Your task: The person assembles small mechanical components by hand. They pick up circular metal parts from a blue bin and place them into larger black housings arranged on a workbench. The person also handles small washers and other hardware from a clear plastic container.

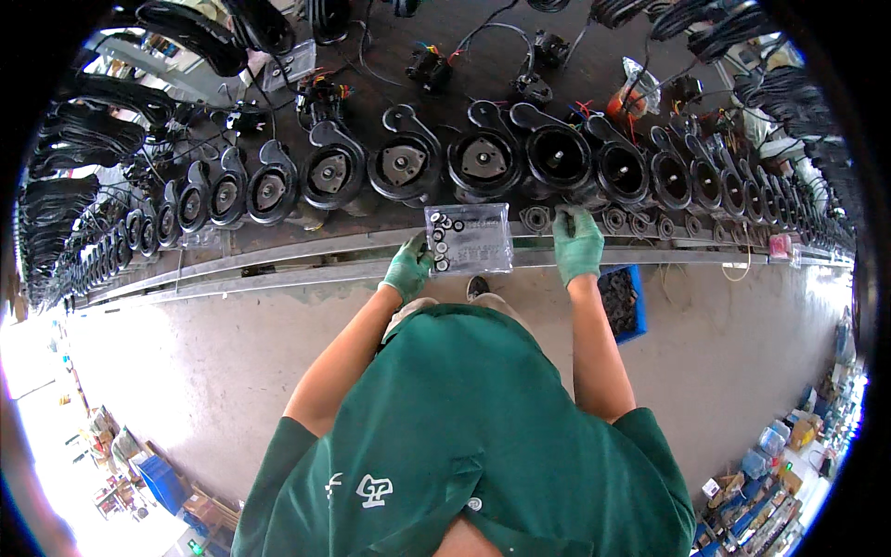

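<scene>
My left hand [408, 267], in a green glove, is closed on the left edge of a clear plastic bag [483, 243]. Small black-and-white rings [442, 247] lie along the bag's left side. My right hand [577, 243], gloved alike, is at the bench edge with its fingers bent together; what they hold, if anything, is hidden. Flat grey rings [535, 219] lie beside it. Behind both hands runs a row of round black housings with curved spouts. A metal plate covers the inside of one housing [484, 160]; another housing [559, 156] shows a dark hollow with a central shaft.
Metal rails [343, 243] run along the bench's front. Coiled black cables [102, 139] and wired parts [429, 67] crowd the back and sides. Below the bench, near my right forearm, a blue bin [639, 302] holds dark parts. A red-and-clear bag [633, 93] lies behind the housings.
</scene>
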A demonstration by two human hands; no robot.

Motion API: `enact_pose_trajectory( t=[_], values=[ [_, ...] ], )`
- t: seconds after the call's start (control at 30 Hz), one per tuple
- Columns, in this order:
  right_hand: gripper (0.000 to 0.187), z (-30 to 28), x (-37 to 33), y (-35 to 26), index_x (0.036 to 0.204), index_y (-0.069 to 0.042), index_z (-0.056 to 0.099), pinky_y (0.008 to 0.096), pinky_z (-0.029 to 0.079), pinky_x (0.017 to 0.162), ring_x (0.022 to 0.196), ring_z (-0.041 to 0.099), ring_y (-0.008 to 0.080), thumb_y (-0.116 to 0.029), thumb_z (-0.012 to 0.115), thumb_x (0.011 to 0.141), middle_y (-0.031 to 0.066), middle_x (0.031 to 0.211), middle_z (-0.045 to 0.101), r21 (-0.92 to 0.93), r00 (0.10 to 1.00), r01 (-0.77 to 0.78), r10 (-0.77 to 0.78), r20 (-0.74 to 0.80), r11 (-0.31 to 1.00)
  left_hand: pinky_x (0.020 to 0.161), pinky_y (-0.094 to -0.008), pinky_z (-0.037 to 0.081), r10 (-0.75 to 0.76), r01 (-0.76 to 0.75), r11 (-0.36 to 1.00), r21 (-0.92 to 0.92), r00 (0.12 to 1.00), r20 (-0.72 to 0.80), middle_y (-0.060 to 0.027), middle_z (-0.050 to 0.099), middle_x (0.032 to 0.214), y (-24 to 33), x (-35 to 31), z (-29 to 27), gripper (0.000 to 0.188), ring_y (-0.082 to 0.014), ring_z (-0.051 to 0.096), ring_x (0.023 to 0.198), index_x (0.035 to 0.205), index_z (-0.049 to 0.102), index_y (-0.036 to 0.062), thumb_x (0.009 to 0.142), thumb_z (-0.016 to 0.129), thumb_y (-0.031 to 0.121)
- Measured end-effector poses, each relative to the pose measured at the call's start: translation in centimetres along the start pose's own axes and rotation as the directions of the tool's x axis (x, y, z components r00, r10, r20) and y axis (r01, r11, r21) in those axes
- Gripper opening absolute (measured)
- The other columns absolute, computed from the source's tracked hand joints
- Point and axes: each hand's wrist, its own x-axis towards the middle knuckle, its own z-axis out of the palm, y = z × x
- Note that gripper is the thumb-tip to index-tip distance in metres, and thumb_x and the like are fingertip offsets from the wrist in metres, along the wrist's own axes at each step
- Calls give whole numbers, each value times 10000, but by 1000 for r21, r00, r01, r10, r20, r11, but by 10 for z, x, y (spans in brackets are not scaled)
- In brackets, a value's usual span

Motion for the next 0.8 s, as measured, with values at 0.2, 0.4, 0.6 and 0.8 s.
enact_pose_trajectory(
  t=[0.2, 0.4, 0.6, 0.8],
  values=[
    [839, 20, 16, 49, 1442, -93, 483, 466, 457, 1084, 1321, 476, 458, -367, 848, 738, 308, 1445, 443, -432, 896, -129, 292, 335, 892, 1060, -329, 437, -11, 4, 989, 151, 999, 47, -182, 559, 1410, 20, 5, 18, 571, -244, 569, 1216, 1499, 361, -44, 972, 545, 77],
    [973, 37, 33, 40, 1463, -113, 434, 456, 476, 1068, 1321, 481, 461, -444, 882, 666, 303, 1500, 370, -567, 801, -77, 390, 454, 820, 898, -387, 506, 187, -107, 858, 502, 976, -113, -147, 651, 1091, 71, -18, 11, 436, -280, 625, 956, 1277, 626, 49, 845, 676, 57],
    [704, 32, 30, 43, 1382, -47, 482, 419, 515, 982, 1117, 648, 389, -233, 796, 780, 210, 1250, 656, -369, 820, -292, 429, 378, 882, 860, -486, 506, 206, -358, 321, 877, 930, 305, -117, 671, 1004, 116, -8, 15, 239, -345, 618, 997, 1030, 740, 148, 805, 708, 222],
    [329, 48, 15, 138, 1203, -1, 635, 342, 531, 914, 1063, 665, 258, -43, 695, 883, 140, 1207, 693, 275, 874, -430, 321, 364, 860, 876, -479, 489, 102, -403, 170, 900, 915, 390, -102, 718, 1002, 125, 26, 31, 181, -299, 665, 997, 930, 766, 128, 865, 604, 179]
  ],
)
